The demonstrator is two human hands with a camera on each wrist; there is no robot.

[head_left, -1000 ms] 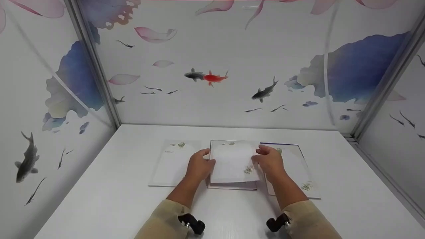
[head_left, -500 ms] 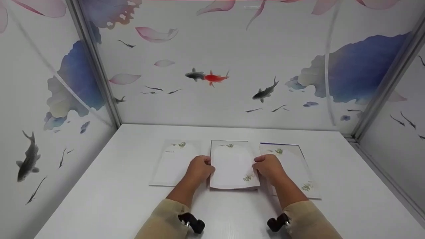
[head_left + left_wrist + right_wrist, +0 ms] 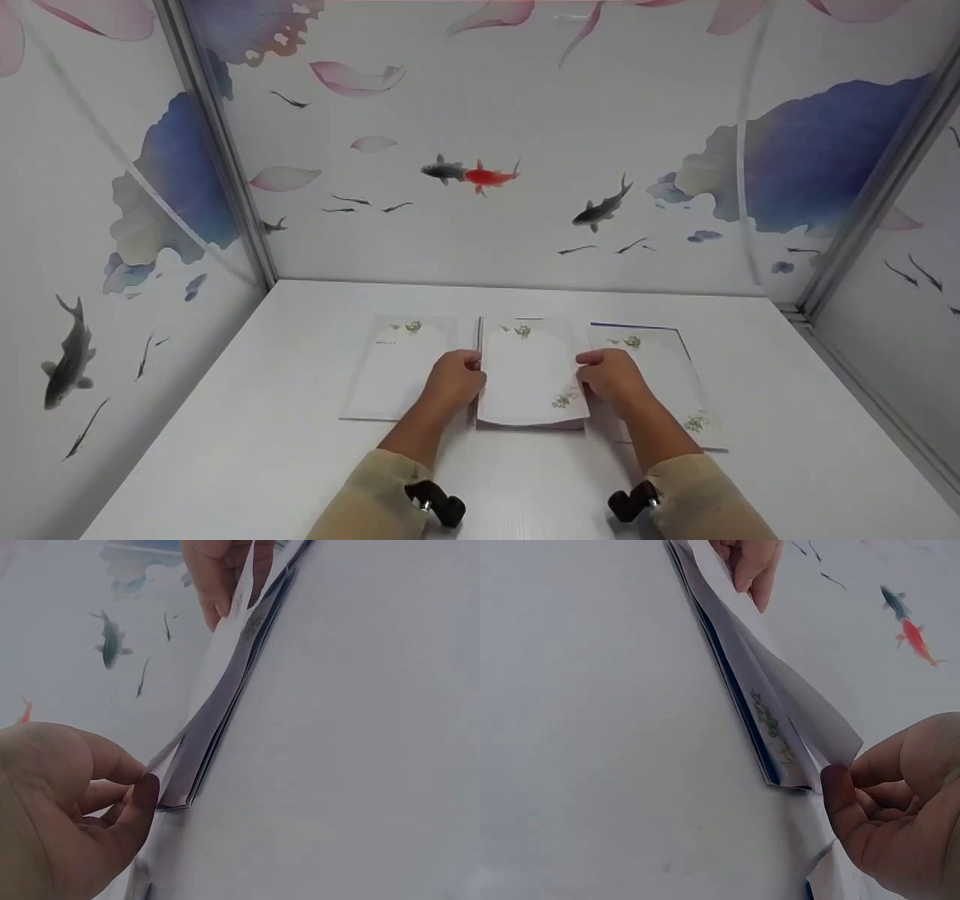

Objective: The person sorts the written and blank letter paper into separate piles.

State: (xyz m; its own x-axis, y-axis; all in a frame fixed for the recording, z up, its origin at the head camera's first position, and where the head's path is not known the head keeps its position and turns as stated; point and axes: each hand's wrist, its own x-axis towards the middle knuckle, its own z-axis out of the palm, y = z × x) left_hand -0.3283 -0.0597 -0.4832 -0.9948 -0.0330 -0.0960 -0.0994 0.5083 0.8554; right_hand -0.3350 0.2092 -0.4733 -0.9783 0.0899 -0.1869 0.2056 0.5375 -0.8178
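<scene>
In the head view a white sheet of paper [image 3: 531, 375] with printed plant sprigs at two corners lies over a thin stack of paper in the middle. My left hand [image 3: 454, 381] pinches the sheet's left edge between thumb and fingers, and my right hand [image 3: 613, 375] pinches its right edge. Both wrist views show the sheet bowed and its near edge lifted off the stack [image 3: 206, 739]. Beneath it, more sheets with a similar sprig and a dark blue layer [image 3: 735, 694] show at the stack's near edge.
Another printed paper stack [image 3: 390, 375] lies left of the middle one, partly behind my left forearm. To the right lies a third stack [image 3: 675, 382] with a blue far edge, partly covered by my right arm. A white table [image 3: 247, 465] carries them, with printed walls [image 3: 525, 240] around it.
The sheet has come down and toward me, so its near edge now almost lines up with the stack below. Both hands moved slightly nearer to me, still at its sides.
</scene>
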